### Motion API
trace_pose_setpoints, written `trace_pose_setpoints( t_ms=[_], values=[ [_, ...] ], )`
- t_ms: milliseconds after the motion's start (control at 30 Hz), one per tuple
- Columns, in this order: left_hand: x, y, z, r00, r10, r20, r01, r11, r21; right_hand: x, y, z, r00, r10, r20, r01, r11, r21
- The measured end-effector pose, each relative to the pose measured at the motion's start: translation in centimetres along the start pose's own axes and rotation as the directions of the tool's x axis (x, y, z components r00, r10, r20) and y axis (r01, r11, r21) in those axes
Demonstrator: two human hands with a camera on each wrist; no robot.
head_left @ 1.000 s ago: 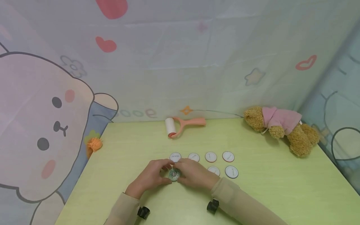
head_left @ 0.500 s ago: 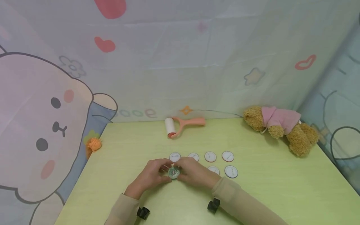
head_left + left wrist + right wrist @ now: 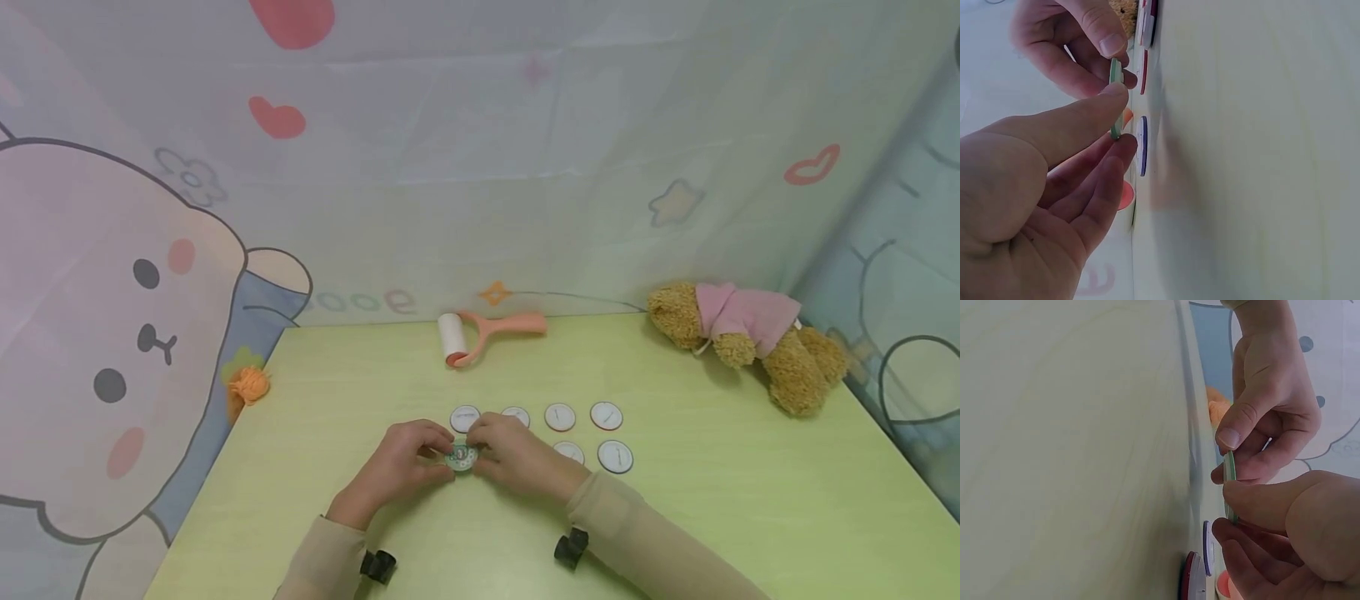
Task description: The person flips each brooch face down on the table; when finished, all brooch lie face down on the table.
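Note:
A round green button badge (image 3: 461, 457) with a printed front is held just above the table, face up. My left hand (image 3: 401, 467) pinches its left edge between thumb and fingers. On the opposite edge, the thumb and fingers of my right hand (image 3: 517, 454) grip it too. The left wrist view shows the badge (image 3: 1115, 112) edge-on, apart from the table surface. A white-backed badge (image 3: 465, 418) lies just beyond the hands. Another badge (image 3: 515, 415) is partly covered by my right hand.
More badges lie pin side up to the right, among them one in front (image 3: 616, 457) and one behind (image 3: 606, 415). Farther back are a lint roller (image 3: 452, 337) with an orange handle and a teddy bear (image 3: 750, 321) in pink. An orange yarn-like ball (image 3: 251, 385) sits at the left edge.
Both hands have moved slightly away from the person with the green badge between them, and the badge's face has tilted flatter to the head view. The other badges stay in place.

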State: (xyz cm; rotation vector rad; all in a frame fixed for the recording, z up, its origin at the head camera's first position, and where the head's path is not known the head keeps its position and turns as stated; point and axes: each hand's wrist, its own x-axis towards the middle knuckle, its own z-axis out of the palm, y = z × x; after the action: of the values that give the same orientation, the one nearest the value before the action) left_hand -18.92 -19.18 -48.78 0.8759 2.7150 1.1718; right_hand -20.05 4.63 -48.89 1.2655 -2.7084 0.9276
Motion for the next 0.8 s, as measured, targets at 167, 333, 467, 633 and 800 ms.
trace_pose_setpoints(
  t_ms=[167,333,467,633,800],
  values=[
    [-0.03,0.11,-0.03,1.000,0.012,0.002,-0.012,1.000,0.007,-0.08,0.00,-0.19,1.000,-0.020,-0.009,0.020,1.000,0.003],
    [-0.08,0.19,-0.06,1.000,0.006,-0.003,-0.006,1.000,-0.014,-0.14,0.15,-0.15,1.000,-0.006,-0.008,0.006,1.000,0.011],
    [-0.16,0.11,-0.18,1.000,0.017,-0.017,-0.018,0.999,-0.043,-0.16,0.38,0.08,0.999,-0.036,-0.035,0.036,0.999,0.009],
    [-0.24,0.03,-0.30,0.999,0.028,-0.038,-0.031,0.997,-0.066,-0.11,0.47,0.19,0.998,-0.045,-0.047,0.046,0.999,0.022],
    [-0.31,0.09,-0.52,0.998,0.024,-0.049,-0.027,0.998,-0.061,-0.09,0.45,0.22,0.998,-0.041,-0.057,0.043,0.998,0.039]
  ],
)
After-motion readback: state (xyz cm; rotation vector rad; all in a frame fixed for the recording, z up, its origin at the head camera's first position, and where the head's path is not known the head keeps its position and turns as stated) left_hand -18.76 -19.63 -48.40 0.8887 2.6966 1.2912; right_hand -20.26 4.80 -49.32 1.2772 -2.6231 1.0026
